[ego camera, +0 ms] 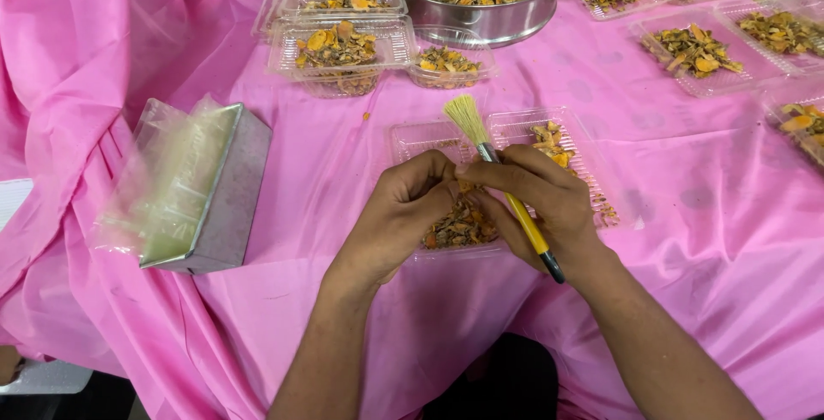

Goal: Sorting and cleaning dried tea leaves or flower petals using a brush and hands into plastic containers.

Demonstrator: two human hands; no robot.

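My right hand point(541, 201) grips a yellow-handled paintbrush point(506, 184), its pale bristles pointing up and away over the table. My left hand point(399, 214) sits close beside it, fingertips pinched together against the right fingers above a heap of dried orange-brown pieces point(459, 227). Whether the left fingers hold a piece is hidden. The heap lies in an open clear plastic clamshell tray point(416, 137), whose other half point(584, 141) carries a few more dried pieces.
A pink cloth point(687, 240) covers the table. A steel pot point(489, 12) full of dried pieces stands at the back. Filled clear trays sit stacked left of the pot point(335, 42) and spread at the right point(695, 51). A metal box with plastic bags point(206, 184) stands left.
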